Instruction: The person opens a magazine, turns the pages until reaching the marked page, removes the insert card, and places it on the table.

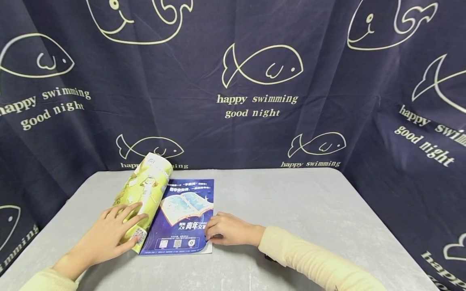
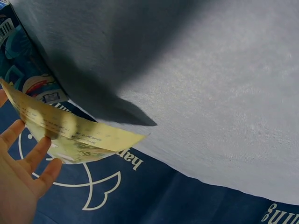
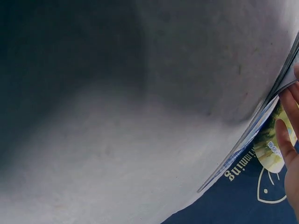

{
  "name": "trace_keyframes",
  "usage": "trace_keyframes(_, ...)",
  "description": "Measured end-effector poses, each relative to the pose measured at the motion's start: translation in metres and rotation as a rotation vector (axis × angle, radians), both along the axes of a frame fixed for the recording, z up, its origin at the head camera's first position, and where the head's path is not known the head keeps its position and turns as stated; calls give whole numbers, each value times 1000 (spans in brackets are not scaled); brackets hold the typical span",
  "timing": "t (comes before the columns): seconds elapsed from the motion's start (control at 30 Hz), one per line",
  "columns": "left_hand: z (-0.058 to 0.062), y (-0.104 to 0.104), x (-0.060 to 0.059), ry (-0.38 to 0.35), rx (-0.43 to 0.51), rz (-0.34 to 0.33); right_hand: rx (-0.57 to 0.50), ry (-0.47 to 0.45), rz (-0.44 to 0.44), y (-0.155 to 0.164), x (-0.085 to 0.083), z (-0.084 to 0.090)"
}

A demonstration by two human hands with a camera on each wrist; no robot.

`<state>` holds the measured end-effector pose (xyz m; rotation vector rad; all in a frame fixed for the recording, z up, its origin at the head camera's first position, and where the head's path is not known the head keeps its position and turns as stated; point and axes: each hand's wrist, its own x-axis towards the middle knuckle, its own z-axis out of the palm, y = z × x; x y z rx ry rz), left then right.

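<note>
A: Where is the left hand (image 1: 109,236)?

B: It lies flat on the yellow-green cover (image 1: 143,194) of the magazine (image 1: 182,220). Its fingers are straight and press on the cover, which curves up like a little hill.

A: And the right hand (image 1: 227,230)?

B: It rests on the right edge of the magazine, down near the bottom corner. Its fingers are bent and touch the edge of the pages. I cannot tell if they pinch it.

A: Where is the magazine?

B: It lies on the gray surface (image 1: 309,210), on the left part, between the 2 hands. A blue page with a picture of an open book faces up.

A: What is around the surface?

B: A dark blue curtain (image 1: 262,81) with fish drawings and words hangs behind it and at both sides.
</note>
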<state>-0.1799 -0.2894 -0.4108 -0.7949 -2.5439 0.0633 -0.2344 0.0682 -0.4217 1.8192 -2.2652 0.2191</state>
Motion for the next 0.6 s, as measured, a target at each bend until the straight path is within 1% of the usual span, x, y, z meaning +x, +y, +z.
trace_keyframes(0.27, 0, -1, -1, 64, -8, -59, -10, -51, -47, -2, 1, 3)
trace_keyframes(0.6, 0, 2, 1, 74, -14, -103, -54, -95, -93, -4, 2, 7)
